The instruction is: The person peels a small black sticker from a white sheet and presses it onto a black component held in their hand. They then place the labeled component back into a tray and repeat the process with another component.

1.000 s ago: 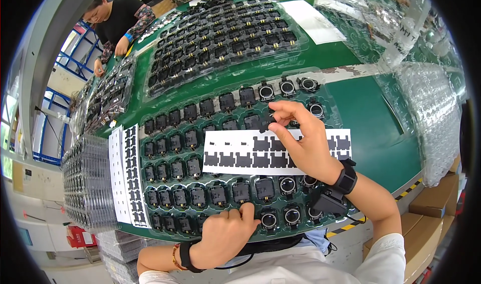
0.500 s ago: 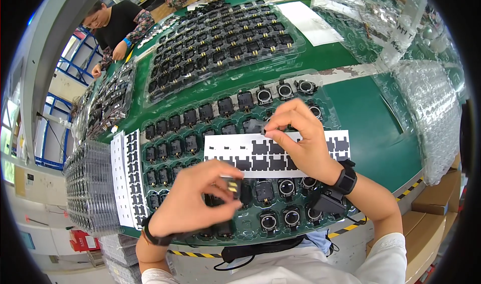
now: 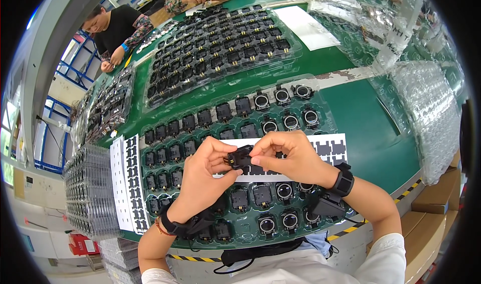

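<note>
Between the thumb and fingers of my left hand (image 3: 200, 176) is a small black plastic housing (image 3: 239, 156) with gold contacts on its left side. My right hand (image 3: 290, 156) pinches at the housing's right edge, seemingly on a thin black sticker; the fingertips mostly hide it. Both hands are over a white sheet (image 3: 339, 137) bearing rows of black die-cut stickers. That sheet lies across a clear plastic tray (image 3: 328, 114). In the tray's pockets sit black housings (image 3: 223, 111) on the left and housings with round, silver-rimmed lenses (image 3: 261, 101) on the right.
Farther back, another clear tray (image 3: 295, 51) holds many black housings. More sticker sheets (image 3: 118, 183) and stacked trays (image 3: 82, 188) stand at left. Bubble wrap (image 3: 426, 113) hangs at right, above cardboard boxes (image 3: 426, 224). Two co-workers (image 3: 117, 26) handle parts across the green table (image 3: 371, 148).
My left hand has risen with the housing, turning it. My right hand has come down from above the sheet to meet it, and the two hands now touch the same housing.
</note>
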`<state>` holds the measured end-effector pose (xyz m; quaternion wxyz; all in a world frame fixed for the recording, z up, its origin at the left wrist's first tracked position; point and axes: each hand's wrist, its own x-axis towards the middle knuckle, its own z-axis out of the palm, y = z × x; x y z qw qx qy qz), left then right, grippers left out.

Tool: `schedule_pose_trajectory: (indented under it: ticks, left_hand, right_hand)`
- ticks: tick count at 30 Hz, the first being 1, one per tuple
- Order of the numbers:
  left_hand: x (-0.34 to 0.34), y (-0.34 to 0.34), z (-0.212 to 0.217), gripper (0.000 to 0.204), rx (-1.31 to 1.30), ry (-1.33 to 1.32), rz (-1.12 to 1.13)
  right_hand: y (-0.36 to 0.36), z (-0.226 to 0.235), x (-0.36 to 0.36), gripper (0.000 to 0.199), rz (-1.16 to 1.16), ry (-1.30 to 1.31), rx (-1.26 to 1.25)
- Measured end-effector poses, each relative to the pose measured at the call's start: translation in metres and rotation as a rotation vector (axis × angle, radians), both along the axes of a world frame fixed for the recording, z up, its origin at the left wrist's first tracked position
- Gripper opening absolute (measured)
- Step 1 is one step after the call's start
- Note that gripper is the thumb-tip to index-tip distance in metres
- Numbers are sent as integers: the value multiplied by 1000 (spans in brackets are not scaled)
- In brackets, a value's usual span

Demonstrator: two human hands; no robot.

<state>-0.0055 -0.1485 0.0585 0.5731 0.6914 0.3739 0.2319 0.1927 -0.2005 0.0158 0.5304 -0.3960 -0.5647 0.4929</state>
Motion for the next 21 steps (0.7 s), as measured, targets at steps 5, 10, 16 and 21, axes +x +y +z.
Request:
schedule_pose_trajectory:
  ticks: [5, 10, 16, 21]
  left_hand:
    - [3, -2, -3, 38, 69, -41, 2]
    - [4, -3, -5, 39, 68, -17, 18]
    - [5, -3, -5, 38, 82, -4, 20]
    - [4, -4, -8, 34, 198, 12, -3]
  right_hand:
    - [0, 3, 1, 8, 1, -7, -25]
    - [0, 4, 3, 8, 16, 13, -66]
    - [1, 2, 3, 8, 11, -3, -80]
    - [0, 2, 2, 7, -13, -49, -51]
